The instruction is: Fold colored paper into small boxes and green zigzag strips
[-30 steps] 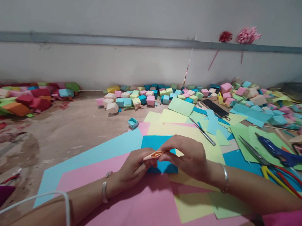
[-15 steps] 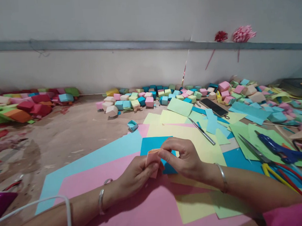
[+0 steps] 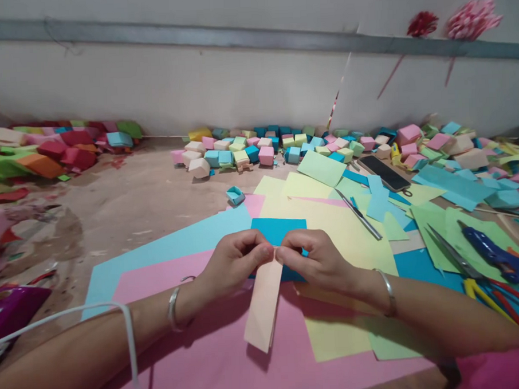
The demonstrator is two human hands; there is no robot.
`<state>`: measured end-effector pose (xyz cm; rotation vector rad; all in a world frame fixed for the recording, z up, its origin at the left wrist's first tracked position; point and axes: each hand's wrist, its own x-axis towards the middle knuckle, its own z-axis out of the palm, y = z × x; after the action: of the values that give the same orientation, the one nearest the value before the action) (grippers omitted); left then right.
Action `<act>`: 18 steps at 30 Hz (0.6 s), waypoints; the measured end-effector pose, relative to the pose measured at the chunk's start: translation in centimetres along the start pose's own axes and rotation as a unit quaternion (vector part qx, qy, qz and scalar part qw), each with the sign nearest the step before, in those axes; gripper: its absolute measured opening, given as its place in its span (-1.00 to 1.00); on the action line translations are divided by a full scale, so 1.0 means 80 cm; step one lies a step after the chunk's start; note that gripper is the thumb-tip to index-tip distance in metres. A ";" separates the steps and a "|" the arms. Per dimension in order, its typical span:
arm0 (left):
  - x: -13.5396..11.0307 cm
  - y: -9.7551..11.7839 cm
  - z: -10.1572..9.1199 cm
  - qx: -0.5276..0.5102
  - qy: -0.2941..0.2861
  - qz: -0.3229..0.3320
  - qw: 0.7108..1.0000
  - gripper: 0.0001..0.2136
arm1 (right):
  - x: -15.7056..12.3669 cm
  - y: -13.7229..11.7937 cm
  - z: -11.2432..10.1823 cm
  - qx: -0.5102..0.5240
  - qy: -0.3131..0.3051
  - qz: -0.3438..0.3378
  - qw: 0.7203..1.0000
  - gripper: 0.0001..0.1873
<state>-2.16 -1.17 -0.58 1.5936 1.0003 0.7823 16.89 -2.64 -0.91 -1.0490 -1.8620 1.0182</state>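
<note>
A folded strip of peach paper (image 3: 264, 306) hangs down toward me over a large pink sheet (image 3: 206, 357). My left hand (image 3: 240, 255) pinches its far end at the left corner. Close beside it, my right hand (image 3: 311, 255) pinches the same end at the right corner, the fingertips nearly meeting. The strip looks layered along its right edge. Just behind the hands lies a dark blue paper square (image 3: 278, 228), and a small light-blue folded paper box (image 3: 235, 195) stands farther off.
Yellow sheets (image 3: 352, 253) lie to the right with a craft knife (image 3: 359, 213), a phone (image 3: 384, 173), scissors (image 3: 455, 255) and a blue glue gun (image 3: 494, 253). Paper cubes (image 3: 266, 155) line the wall. A white cable (image 3: 130, 338) crosses my left forearm.
The peach paper has gone from a small bent piece held upright to a long strip hanging toward me. Both hands now pinch its far end. The view has tilted down and shifted left.
</note>
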 end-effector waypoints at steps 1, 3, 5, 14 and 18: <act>0.002 0.000 0.000 -0.016 -0.008 -0.018 1.000 -0.71 | 0.001 0.001 -0.001 0.011 -0.004 0.017 1.000 -0.63; 0.004 0.000 0.001 -0.051 -0.030 -0.057 0.997 -0.68 | 0.003 0.003 -0.002 0.030 -0.004 0.041 0.999 -0.64; 0.006 -0.002 0.002 -0.085 -0.057 -0.089 0.991 -0.72 | 0.005 0.006 -0.002 0.041 0.009 0.045 0.998 -0.64; 0.005 -0.010 0.002 -0.122 -0.055 -0.110 0.985 -0.51 | 0.012 0.026 0.001 0.073 0.054 0.086 0.992 -0.84; 0.006 -0.009 0.003 -0.100 -0.046 -0.119 0.987 -0.49 | 0.012 0.029 0.001 0.107 0.080 0.088 0.987 -0.79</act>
<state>-1.90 -0.75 -1.32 1.2990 0.9906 0.6174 17.17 -0.95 -2.78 -1.1426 -1.5155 1.1718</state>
